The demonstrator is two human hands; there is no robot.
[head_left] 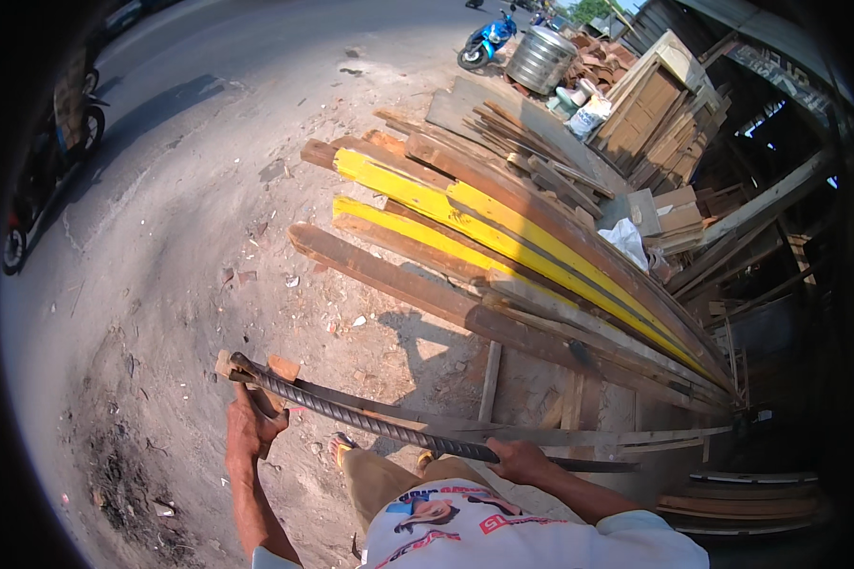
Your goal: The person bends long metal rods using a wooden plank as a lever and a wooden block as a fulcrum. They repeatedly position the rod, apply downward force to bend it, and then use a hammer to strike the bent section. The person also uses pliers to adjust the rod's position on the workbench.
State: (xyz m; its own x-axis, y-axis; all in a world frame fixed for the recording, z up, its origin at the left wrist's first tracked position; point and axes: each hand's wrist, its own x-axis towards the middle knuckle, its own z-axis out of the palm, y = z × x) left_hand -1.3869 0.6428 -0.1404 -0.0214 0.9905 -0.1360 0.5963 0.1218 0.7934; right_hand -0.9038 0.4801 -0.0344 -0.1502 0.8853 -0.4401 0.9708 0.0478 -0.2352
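Observation:
A long, dark, ribbed steel bar [351,415] runs across in front of me, from lower left toward the right. My left hand [251,427] grips it near its left end, beside a small wooden block [226,366]. My right hand [517,460] is closed around the bar further right. Behind the bar lies a thin wooden slat [541,436]. Beyond it, a stack of long timber beams [446,294], two painted yellow [465,213], leans over the dirt ground.
Wooden planks and crates [655,114] are heaped at the back right beside a metal drum [541,57] and a blue scooter [489,38]. A motorcycle [47,161] stands on the road at the left. A white plastic bag [626,237] lies on the timber.

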